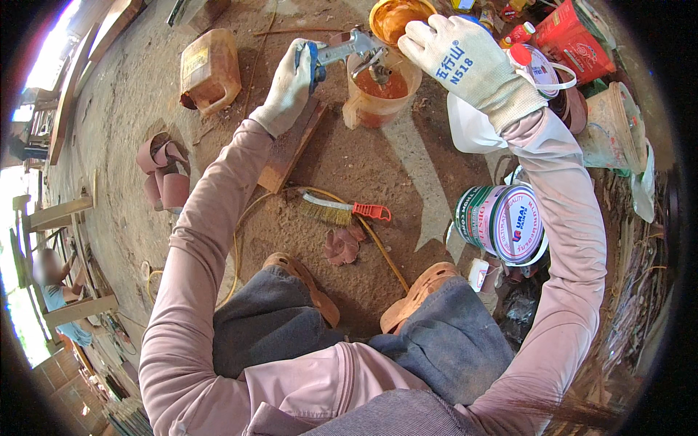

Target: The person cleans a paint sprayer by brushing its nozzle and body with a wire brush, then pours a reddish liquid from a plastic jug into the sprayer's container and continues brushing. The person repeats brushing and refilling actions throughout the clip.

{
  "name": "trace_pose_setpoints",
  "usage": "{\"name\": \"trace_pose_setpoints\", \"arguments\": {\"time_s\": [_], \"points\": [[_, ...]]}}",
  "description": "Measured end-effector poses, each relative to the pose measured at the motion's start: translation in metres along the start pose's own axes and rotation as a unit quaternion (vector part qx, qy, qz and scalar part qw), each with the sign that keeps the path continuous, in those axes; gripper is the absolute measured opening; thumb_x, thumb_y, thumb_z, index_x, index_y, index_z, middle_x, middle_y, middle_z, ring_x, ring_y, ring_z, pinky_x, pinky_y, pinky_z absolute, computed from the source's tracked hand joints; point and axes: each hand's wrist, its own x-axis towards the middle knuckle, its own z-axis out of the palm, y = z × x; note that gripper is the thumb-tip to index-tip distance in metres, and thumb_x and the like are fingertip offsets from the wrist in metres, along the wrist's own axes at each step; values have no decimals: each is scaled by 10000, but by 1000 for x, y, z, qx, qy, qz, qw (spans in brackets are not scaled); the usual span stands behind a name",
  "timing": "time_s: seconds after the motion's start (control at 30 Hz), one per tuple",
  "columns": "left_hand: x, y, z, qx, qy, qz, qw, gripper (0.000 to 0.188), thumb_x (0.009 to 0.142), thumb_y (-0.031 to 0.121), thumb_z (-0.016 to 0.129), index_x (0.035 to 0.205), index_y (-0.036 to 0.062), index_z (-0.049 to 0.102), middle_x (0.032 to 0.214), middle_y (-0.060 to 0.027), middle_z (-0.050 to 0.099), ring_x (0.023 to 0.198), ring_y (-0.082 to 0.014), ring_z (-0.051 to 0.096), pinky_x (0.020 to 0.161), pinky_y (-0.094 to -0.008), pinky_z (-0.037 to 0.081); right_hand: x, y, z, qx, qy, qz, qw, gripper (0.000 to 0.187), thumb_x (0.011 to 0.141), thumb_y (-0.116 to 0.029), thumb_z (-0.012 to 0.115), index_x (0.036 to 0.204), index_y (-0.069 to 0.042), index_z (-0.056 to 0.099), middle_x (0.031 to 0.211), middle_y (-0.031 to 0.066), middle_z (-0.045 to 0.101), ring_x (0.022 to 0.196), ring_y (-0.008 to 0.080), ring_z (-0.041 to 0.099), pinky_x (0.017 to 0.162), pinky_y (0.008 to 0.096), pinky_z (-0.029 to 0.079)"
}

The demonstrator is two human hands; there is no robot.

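Observation:
My left hand (287, 91), in a pale work glove, is closed round the handle of a silver spray gun (342, 51). The gun's metal end hangs over a cut-off translucent plastic jug (361, 109), which has orange-brown liquid inside. My right hand (458, 62), also gloved, is beside the rim of a yellow-orange tub (381, 9) coated inside with brown-orange paint. Its fingers are bent and closed, and their tips are hidden, so what they hold cannot be made out.
A stained plastic jerrycan (211, 69) stands left of a wooden board (280, 163). A red-handled wire brush (338, 211) and sandpaper strips (166, 174) lie on the dirt floor. Paint cans (502, 224) and a red bag (574, 43) are at right. A person (58, 291) is far left.

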Motion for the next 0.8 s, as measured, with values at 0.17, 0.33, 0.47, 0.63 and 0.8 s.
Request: {"name": "trace_pose_setpoints", "arguments": {"time_s": [0.17, 0.33, 0.47, 0.63, 0.8], "points": [[0, 9, 10, 0, 17, -36, 999, 293, 1081, 302, 418, 1160, 54, 553, 878, 5, 532, 765, -75, 478, 695, -253, 439, -1, 1, -8, 3, -15, 2, 1000, 218, 849, -205, 613, 1062, -168, 586, 931, -3, 526, 881, 146, 608, 721, 276, 515], [2, 7, 9, -20, 34, -78, 996, 282, 1079, 308, 407, 1139, 77, 557, 851, 13, 537, 736, -71, 483, 652, -239, 423, 0, 1, -7, 0, -12, -3, 1000, 219, 848, -205, 612, 1062, -164, 586, 931, -2, 526, 879, 148, 609, 718, 277, 515], [2, 10, 9, -30, 49, -116, 992, 271, 1078, 308, 398, 1119, 91, 554, 843, 16, 545, 702, -71, 496, 606, -234, 416, -1, -1, -5, 12, -8, 3, 1000, 219, 846, -205, 610, 1060, -165, 588, 933, -3, 527, 878, 148, 609, 714, 279, 514], [5, 8, 14, -36, 63, -115, 991, 270, 1081, 315, 392, 1108, 98, 549, 845, 14, 556, 687, -70, 515, 580, -236, 416, -3, 0, -4, 19, -20, 1, 1000, 222, 846, -206, 605, 1064, -165, 589, 933, -4, 530, 872, 148, 605, 712, 279, 512], [5, 9, 14, -26, 71, -118, 990, 277, 1084, 322, 386, 1120, 98, 546, 849, 12, 558, 695, -70, 524, 570, -236, 421, -2, -2, -4, 8, -1, -4, 1000, 233, 840, -213, 608, 1067, -165, 591, 932, -4, 530, 869, 148, 601, 707, 277, 511]]}}
